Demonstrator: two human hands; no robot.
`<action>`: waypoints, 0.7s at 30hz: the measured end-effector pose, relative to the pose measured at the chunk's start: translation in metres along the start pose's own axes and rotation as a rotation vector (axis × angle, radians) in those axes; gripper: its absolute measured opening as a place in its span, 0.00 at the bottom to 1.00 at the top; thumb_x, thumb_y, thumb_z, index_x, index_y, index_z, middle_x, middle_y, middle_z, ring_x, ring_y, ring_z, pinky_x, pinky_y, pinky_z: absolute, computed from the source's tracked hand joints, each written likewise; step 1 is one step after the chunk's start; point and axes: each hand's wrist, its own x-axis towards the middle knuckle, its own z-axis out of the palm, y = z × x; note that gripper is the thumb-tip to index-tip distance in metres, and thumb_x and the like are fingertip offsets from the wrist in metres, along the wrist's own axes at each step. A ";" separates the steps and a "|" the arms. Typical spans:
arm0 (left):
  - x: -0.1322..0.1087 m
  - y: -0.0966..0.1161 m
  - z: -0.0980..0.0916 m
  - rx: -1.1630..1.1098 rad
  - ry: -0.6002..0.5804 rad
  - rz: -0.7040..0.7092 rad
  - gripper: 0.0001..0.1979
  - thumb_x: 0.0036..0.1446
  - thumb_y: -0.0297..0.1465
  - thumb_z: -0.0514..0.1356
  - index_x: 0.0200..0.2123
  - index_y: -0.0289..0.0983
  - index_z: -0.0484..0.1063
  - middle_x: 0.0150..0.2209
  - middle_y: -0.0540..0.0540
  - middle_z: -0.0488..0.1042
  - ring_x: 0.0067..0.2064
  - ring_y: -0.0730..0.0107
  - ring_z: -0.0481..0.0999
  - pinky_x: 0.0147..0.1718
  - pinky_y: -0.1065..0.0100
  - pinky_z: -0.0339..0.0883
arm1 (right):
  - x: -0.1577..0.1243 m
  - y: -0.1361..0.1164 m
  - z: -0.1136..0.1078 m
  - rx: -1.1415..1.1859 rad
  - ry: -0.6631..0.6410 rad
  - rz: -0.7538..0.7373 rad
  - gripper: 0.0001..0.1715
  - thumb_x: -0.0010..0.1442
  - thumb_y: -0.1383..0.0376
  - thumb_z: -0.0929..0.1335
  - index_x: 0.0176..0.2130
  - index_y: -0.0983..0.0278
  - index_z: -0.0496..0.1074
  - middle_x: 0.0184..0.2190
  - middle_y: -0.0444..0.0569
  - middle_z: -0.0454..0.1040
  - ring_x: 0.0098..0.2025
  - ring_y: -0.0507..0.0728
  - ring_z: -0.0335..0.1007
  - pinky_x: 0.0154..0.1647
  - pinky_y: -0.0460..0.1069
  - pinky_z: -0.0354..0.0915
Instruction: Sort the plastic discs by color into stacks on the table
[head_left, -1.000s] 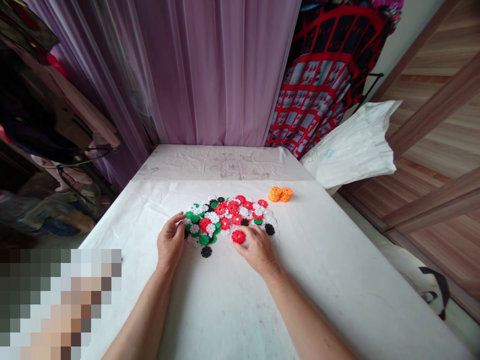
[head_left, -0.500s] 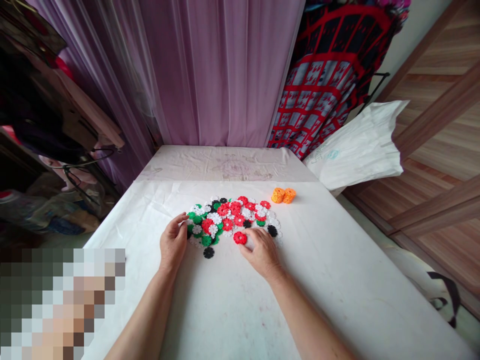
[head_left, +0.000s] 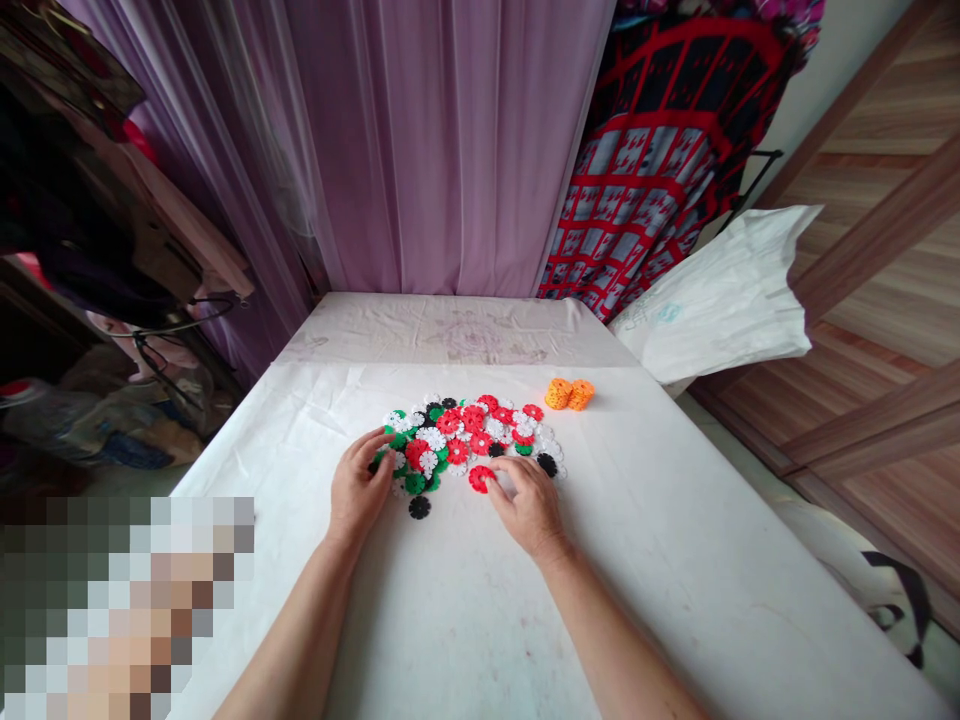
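Note:
A heap of snowflake-shaped plastic discs in red, white, green and black lies on the white-covered table. My left hand curves round the heap's left edge, thumb and fingers apart, its fingertips partly over green and white discs. At the front of the heap, my right hand rests with thumb and forefinger spread. Its thumb tip touches the edge of a red disc. A black disc lies in front of the heap, between the hands. Another black disc is just beyond my right hand's knuckles.
Two joined orange clusters of discs stand behind the heap at the right. A white bag leans by the table's far right corner. Purple curtains hang behind the table, and clothes hang at the left.
My left hand has moved slightly right, its fingers now further over the heap's edge. My right thumb and forefinger have drawn back a little from the red disc.

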 end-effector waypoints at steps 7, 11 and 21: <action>-0.006 0.006 0.006 0.355 -0.176 0.165 0.18 0.58 0.44 0.60 0.51 0.51 0.76 0.64 0.42 0.67 0.68 0.42 0.57 0.64 0.34 0.42 | 0.017 -0.011 0.011 -0.009 0.025 -0.063 0.12 0.60 0.68 0.66 0.44 0.60 0.75 0.46 0.49 0.79 0.50 0.60 0.69 0.54 0.56 0.64; -0.006 0.007 0.004 0.407 -0.209 0.142 0.19 0.59 0.44 0.59 0.52 0.51 0.76 0.64 0.42 0.66 0.68 0.43 0.57 0.64 0.35 0.45 | 0.035 -0.022 0.024 -0.056 -0.051 -0.024 0.16 0.55 0.66 0.71 0.45 0.59 0.74 0.45 0.50 0.79 0.52 0.62 0.67 0.55 0.57 0.62; -0.006 0.016 0.000 0.509 -0.254 0.120 0.20 0.60 0.42 0.58 0.55 0.48 0.73 0.65 0.44 0.65 0.68 0.48 0.58 0.65 0.39 0.50 | 0.048 -0.029 0.036 -0.199 -0.128 0.096 0.15 0.52 0.66 0.73 0.42 0.59 0.74 0.39 0.50 0.79 0.47 0.62 0.69 0.49 0.56 0.61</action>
